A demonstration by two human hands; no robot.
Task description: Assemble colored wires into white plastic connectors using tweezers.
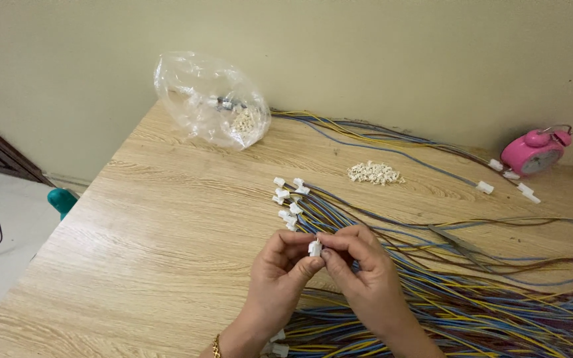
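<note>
My left hand [278, 275] and my right hand [359, 268] meet over the wooden table [167, 219], both pinching one small white plastic connector [314, 248] between the fingertips. Thin wires run from the connector back under my right hand. Just beyond my hands lies a fan of blue, yellow and brown wires [472, 292], several ending in white connectors [288, 199]. A gold bracelet [217, 346] shows on my left wrist.
A small pile of loose white connectors [374, 173] lies mid-table. A clear plastic bag [210, 101] with more parts sits at the back by the wall. A pink alarm clock [536, 151] stands far right. More wires run along the wall. A teal object [62, 200] is on the floor at left.
</note>
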